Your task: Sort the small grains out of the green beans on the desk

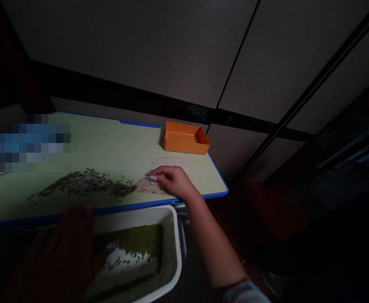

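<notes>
My right hand [172, 180] rests low over the tabletop's right part, its fingers bent and drawn together. What they hold, if anything, is too small to tell. Beneath and beside the fingertips lies a flat, pinkish, arc-shaped patterned patch [145, 186]; whether it is loose or printed on the table I cannot tell. A spread of small dark seed-like pieces [86, 182] reaches from the left up to it. My left hand [66, 248], very dark, is held with fingers extended over a white bin [177, 252]. Inside the bin lies a heap of small greenish seed-like pieces [142, 240].
An orange open box [184, 145] stands at the back right of the pale table [109, 139], which has a blue edge. A pale patch [168, 161] lies before the box. Cabinet panels [140, 46] rise behind. A blurred-out bluish item [23, 143] is at far left.
</notes>
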`<action>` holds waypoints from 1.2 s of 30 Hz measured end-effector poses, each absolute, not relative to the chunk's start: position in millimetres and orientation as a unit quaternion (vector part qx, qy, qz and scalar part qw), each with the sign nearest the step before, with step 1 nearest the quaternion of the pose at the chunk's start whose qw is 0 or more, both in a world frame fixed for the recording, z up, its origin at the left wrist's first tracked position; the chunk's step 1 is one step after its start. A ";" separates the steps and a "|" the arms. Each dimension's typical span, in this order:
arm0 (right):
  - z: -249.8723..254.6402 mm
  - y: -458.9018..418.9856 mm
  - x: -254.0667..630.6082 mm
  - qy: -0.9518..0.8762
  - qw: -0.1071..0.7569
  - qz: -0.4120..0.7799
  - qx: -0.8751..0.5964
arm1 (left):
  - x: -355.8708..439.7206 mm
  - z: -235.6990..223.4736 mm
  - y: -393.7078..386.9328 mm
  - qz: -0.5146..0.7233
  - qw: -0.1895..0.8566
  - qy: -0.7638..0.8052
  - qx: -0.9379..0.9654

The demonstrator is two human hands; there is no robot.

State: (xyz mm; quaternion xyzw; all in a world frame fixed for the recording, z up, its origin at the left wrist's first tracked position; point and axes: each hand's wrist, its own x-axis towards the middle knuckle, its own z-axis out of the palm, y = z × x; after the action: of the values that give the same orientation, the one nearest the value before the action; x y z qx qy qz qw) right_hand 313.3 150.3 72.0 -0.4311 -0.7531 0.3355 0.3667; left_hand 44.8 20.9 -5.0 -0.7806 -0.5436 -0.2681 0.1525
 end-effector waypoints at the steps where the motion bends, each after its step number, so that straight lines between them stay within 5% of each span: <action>1: 72.4 149.8 313.3 -0.755 0.365 0.328 -0.434 | 45.9 -3.5 20.0 -0.265 0.146 -0.554 -0.775; 16: 72.3 149.2 312.3 -0.779 0.369 0.235 -0.450 | 22.0 -2.1 12.6 -0.298 0.136 -0.574 -0.750; 36: 65.5 150.8 313.1 -0.749 0.409 0.321 -0.410 | 18.7 -12.0 13.2 -0.308 0.144 -0.572 -0.746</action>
State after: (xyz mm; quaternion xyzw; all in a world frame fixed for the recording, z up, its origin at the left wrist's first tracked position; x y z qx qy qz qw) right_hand 313.1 150.8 65.5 -0.4099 -0.7490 0.3215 0.4095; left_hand 18.7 13.2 -12.0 -0.7462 -0.5725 -0.3079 0.1438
